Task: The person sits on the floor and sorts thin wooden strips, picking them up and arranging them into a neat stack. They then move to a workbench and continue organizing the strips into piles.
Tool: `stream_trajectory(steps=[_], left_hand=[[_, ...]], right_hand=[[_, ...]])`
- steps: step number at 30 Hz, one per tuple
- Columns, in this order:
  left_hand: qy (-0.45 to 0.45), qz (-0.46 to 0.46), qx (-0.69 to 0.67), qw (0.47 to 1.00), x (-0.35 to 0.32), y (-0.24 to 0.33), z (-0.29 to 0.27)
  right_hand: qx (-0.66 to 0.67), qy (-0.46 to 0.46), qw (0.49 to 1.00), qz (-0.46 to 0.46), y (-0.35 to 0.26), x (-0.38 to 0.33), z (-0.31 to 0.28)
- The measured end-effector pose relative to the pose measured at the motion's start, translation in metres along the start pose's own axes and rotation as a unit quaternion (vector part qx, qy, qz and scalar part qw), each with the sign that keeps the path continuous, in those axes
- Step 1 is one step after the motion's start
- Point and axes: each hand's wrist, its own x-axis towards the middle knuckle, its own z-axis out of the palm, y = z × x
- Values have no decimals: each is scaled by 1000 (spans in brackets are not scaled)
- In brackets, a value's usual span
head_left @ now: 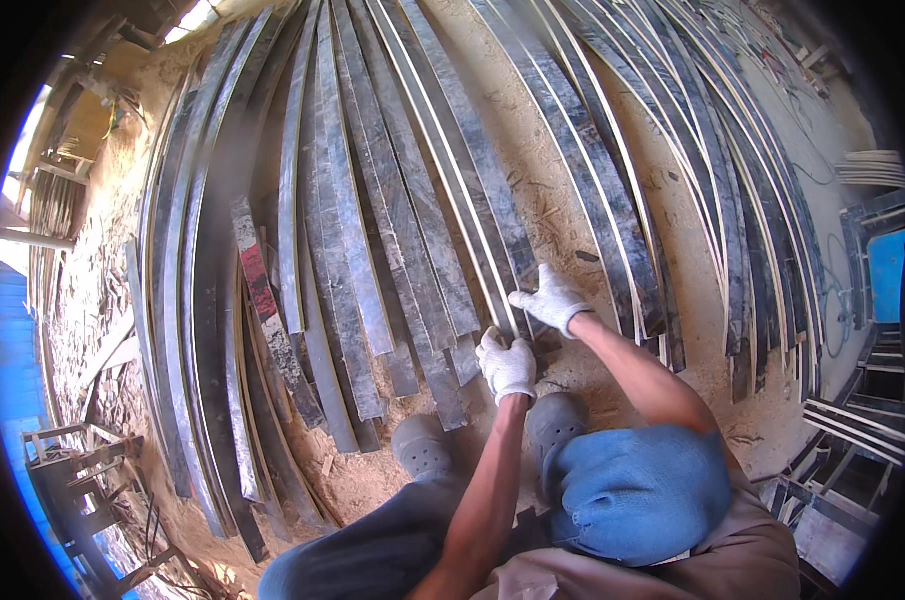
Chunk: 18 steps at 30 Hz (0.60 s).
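Our left hand (508,368) curls at the near end of the middle dark strip (484,262), its grip unclear; our right hand (529,284), thumb spread from fingers, meets its right edge.

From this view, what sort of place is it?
Probably a woodworking shop or timber yard: long dark-faced, plywood-like strips lie in rows, sawdust-like debris covers the floor between them, and a stack of pale strips sits far right.
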Motion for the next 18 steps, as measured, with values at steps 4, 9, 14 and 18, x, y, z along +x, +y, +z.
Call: stream_trajectory(steps=[4,9,14,18], left_hand=[[-108,-36,-282,953,23,-33,4],[-161,-30,-395,904,0,-16,9],[-79,175,-133,972,14,23,-18],[156,320,143,923,99,73,-93]], right_hand=[[-4,83,997,1,-6,-13,42],[26,57,996,60,7,-2,31],[228,47,972,44,47,3,17],[94,94,988,75,39,-14,-7]])
